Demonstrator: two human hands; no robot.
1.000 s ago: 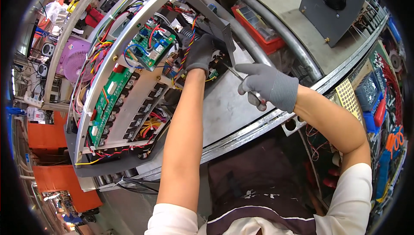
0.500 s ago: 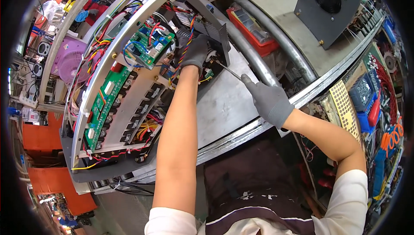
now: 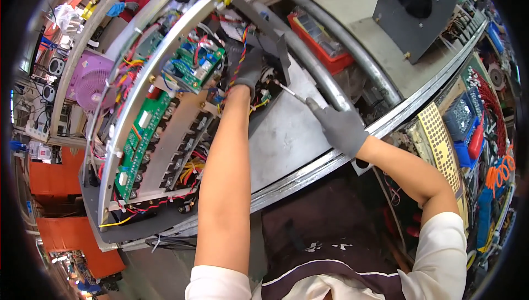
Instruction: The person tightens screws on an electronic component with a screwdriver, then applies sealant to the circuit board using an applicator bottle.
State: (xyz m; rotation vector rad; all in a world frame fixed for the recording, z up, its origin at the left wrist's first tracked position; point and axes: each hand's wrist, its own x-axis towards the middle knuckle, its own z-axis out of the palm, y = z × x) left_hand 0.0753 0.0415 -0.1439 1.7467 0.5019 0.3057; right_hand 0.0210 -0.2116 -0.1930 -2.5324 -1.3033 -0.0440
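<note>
An open electronics chassis (image 3: pixel 190 19) with a pale metal frame stands at the left on the metal worktop (image 3: pixel 281 140). On it are a long green circuit board (image 3: pixel 144 134), a smaller green board (image 3: pixel 195 63) and bundles of coloured wires. My left hand (image 3: pixel 246 69), in a grey glove, reaches inside the chassis beside a twisted wire bundle (image 3: pixel 240 60); its fingers are mostly hidden. Gloved likewise, my right hand (image 3: pixel 341 129) grips a screwdriver (image 3: pixel 291 92) with its handle inside the palm. The thin shaft points up and left, its tip at wiring near the chassis's right side panel.
Two metal rollers (image 3: pixel 352 52) run beyond the worktop, with a red tray (image 3: pixel 319 41) between them. A dark panel with a round fan (image 3: pixel 410 8) stands at far right. Cable ties, blue bins (image 3: pixel 465 118) and a perforated yellow strip (image 3: pixel 438 140) lie right. A pink fan (image 3: pixel 93 82) stands left.
The chassis has shifted and turned slightly, its near end moving a little right and toward me. My left hand stays inside it. The right hand and screwdriver have moved slightly left.
</note>
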